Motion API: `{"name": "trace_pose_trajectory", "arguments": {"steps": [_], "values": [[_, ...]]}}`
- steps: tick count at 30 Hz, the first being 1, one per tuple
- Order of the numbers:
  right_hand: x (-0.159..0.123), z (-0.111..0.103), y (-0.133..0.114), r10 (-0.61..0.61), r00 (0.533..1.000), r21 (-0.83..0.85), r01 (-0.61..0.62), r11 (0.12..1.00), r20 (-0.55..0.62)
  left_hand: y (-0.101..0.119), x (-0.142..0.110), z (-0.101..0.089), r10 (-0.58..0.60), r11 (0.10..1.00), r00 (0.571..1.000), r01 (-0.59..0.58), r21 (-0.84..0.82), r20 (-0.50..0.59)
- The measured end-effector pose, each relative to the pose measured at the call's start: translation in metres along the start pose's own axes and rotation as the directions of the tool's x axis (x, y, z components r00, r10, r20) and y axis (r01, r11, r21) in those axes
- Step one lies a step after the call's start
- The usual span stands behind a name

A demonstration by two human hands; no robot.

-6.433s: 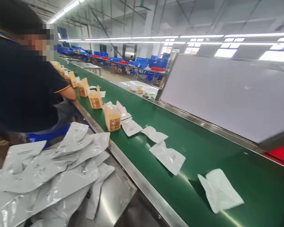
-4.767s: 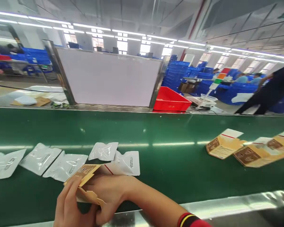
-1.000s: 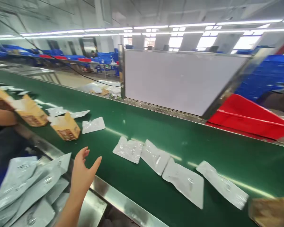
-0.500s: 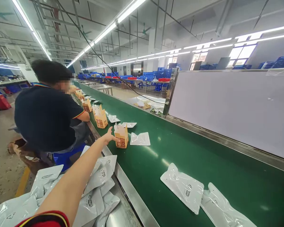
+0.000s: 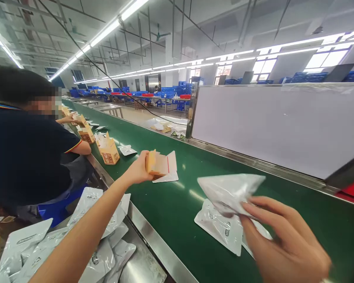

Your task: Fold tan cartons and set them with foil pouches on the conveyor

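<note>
your left hand (image 5: 138,171) grips a tan carton (image 5: 156,165) over the glossy green conveyor belt (image 5: 171,204); your right hand (image 5: 286,243) pinches a white pouch (image 5: 230,190) above it. strip lights, white panel (image 5: 277,125) behind.

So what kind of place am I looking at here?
Most likely a factory packing line: a long green conveyor belt carries small tan cardboard cartons and white plastic pouches, with stacked blue plastic crates behind.
</note>
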State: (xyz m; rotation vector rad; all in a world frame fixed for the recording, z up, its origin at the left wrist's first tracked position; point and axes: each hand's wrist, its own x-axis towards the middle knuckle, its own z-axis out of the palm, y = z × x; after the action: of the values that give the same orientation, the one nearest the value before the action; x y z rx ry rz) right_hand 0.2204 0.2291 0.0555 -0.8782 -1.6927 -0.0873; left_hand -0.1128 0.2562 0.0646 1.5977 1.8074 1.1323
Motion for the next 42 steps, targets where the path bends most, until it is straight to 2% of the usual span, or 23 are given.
{"name": "trace_pose_trajectory", "arguments": {"steps": [2,4,6,8,9,11,13,15,16,17,19,22,24,25,27,29,31,33,35,37,39,40,42], "values": [[0.007,0.023,-0.021,-0.113,0.984,0.020,0.116,0.993,-0.135,0.031,-0.024,0.030,0.092,0.994,0.996,-0.093,0.058,0.007],[0.010,0.041,-0.033,-0.194,0.971,0.079,0.206,0.975,-0.138,0.049,-0.049,0.061,0.131,0.988,0.989,-0.124,0.093,-0.069],[0.005,0.047,-0.034,-0.220,0.975,0.127,0.221,0.967,-0.024,0.055,-0.070,0.090,0.190,0.973,0.964,-0.160,0.165,-0.185],[-0.005,0.042,-0.027,-0.197,0.959,0.187,0.159,0.970,0.206,0.053,-0.085,0.113,0.276,0.943,0.922,-0.204,0.264,-0.273],[-0.011,0.037,-0.022,-0.187,0.914,0.243,0.101,0.965,0.360,0.051,-0.091,0.123,0.316,0.927,0.904,-0.229,0.298,-0.289],[-0.022,0.025,-0.014,-0.220,0.752,0.379,-0.042,0.924,0.621,0.047,-0.102,0.140,0.410,0.889,0.872,-0.316,0.331,-0.269],[-0.030,0.015,-0.007,-0.291,0.604,0.465,-0.153,0.872,0.742,0.045,-0.111,0.156,0.512,0.839,0.829,-0.428,0.335,-0.223],[-0.035,0.006,0.002,-0.274,0.547,0.429,-0.176,0.886,0.791,0.045,-0.119,0.170,0.567,0.807,0.805,-0.500,0.315,-0.175],[-0.036,0.000,0.007,-0.211,0.544,0.358,-0.178,0.917,0.812,0.045,-0.122,0.175,0.551,0.818,0.821,-0.497,0.289,-0.149],[-0.036,-0.010,0.012,-0.132,0.553,0.274,-0.183,0.944,0.823,0.043,-0.125,0.180,0.521,0.838,0.847,-0.483,0.253,-0.109],[-0.034,-0.039,0.024,0.035,0.653,0.115,-0.185,0.976,0.757,0.037,-0.129,0.188,0.458,0.874,0.889,-0.449,0.187,-0.009],[-0.033,-0.109,0.048,0.187,0.853,-0.109,-0.153,0.982,0.486,0.019,-0.129,0.202,0.382,0.904,0.921,-0.391,0.172,0.083],[-0.038,-0.164,0.071,0.284,0.915,-0.337,-0.181,0.924,0.286,0.007,-0.125,0.216,0.354,0.904,0.930,-0.367,0.220,0.098],[-0.043,-0.191,0.084,0.313,0.936,-0.446,-0.214,0.869,0.162,0.003,-0.123,0.223,0.351,0.896,0.930,-0.368,0.248,0.109],[-0.057,-0.239,0.113,0.383,0.922,-0.609,-0.336,0.718,-0.057,0.004,-0.119,0.240,0.371,0.863,0.914,-0.404,0.304,0.163],[-0.074,-0.275,0.143,0.437,0.886,-0.678,-0.418,0.605,-0.156,0.016,-0.113,0.260,0.395,0.823,0.885,-0.460,0.333,0.245],[-0.092,-0.301,0.167,0.481,0.861,-0.687,-0.449,0.572,-0.163,0.036,-0.105,0.282,0.419,0.789,0.837,-0.527,0.315,0.351],[-0.109,-0.315,0.184,0.502,0.849,-0.679,-0.467,0.567,-0.165,0.057,-0.095,0.307,0.439,0.766,0.774,-0.587,0.260,0.457],[-0.125,-0.319,0.190,0.471,0.847,-0.687,-0.495,0.531,-0.247,0.073,-0.087,0.334,0.444,0.758,0.713,-0.622,0.197,0.542],[-0.140,-0.311,0.186,0.343,0.844,-0.713,-0.533,0.456,-0.412,0.082,-0.081,0.359,0.453,0.748,0.663,-0.646,0.150,0.596],[-0.151,-0.292,0.176,0.210,0.834,-0.737,-0.550,0.392,-0.510,0.085,-0.080,0.380,0.438,0.738,0.623,-0.661,0.137,0.649],[-0.156,-0.279,0.170,0.178,0.850,-0.761,-0.524,0.381,-0.496,0.085,-0.080,0.389,0.416,0.736,0.607,-0.662,0.142,0.677],[-0.161,-0.255,0.162,0.205,0.924,-0.852,-0.378,0.362,-0.323,0.084,-0.084,0.401,0.385,0.730,0.592,-0.665,0.159,0.708]]}}
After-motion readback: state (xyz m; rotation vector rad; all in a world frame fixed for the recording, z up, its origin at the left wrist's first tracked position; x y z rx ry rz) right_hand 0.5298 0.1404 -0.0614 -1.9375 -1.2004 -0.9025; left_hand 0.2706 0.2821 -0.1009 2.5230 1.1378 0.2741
